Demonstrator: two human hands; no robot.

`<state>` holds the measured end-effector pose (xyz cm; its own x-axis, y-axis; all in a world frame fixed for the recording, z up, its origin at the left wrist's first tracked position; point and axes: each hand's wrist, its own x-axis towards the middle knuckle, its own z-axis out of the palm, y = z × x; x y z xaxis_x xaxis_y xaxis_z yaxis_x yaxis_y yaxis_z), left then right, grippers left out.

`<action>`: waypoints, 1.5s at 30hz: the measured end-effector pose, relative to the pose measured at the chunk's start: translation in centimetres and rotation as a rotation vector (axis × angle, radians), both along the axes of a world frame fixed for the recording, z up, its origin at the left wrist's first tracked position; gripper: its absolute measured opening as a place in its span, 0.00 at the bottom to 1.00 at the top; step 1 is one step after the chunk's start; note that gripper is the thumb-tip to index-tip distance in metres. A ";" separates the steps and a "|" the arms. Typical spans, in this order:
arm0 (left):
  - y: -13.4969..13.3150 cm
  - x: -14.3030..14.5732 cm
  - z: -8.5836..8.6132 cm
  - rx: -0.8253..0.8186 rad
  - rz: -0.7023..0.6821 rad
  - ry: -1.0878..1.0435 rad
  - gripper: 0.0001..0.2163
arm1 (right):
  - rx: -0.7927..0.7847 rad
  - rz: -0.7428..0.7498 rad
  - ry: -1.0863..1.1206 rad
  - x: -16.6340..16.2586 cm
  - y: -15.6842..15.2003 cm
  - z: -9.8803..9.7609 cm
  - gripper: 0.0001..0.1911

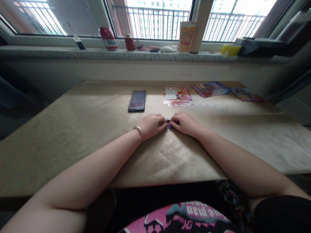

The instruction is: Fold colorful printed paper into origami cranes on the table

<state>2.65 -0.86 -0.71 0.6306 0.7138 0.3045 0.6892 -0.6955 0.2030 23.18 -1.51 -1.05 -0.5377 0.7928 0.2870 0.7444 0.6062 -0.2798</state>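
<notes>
Left hand (152, 124) and right hand (185, 123) pinch a small folded paper piece (168, 123) between fingertips on the table (73, 129); its long axis apparently runs toward the window; mostly hidden.

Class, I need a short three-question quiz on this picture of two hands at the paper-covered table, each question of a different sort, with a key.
1. True or false: the left hand and right hand pinch one small colourful piece between them.
2. Which lies just beyond the left hand? A. phone B. red can C. yellow sponge
3. Fill in: the left wrist wears a ____.

Key: 1 true; 2 A; 3 bracelet.
</notes>
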 end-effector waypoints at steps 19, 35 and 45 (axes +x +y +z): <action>0.3 0.0 0.2 -0.183 0.020 -0.028 0.07 | 0.004 0.054 0.112 0.4 -0.1 -0.2 0.06; 0.5 -0.1 0.1 -0.172 -0.008 -0.005 0.09 | -0.083 -0.018 0.086 -0.9 -0.4 -0.3 0.07; 0.2 -0.1 0.7 -0.223 0.058 0.015 0.09 | -0.165 -0.023 0.093 -0.5 -0.5 0.3 0.07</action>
<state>2.55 -0.63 -0.01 0.5897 0.7976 0.1266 0.7308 -0.5937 0.3367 22.66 -1.97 -0.78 -0.4959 0.8451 0.1998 0.7242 0.5294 -0.4419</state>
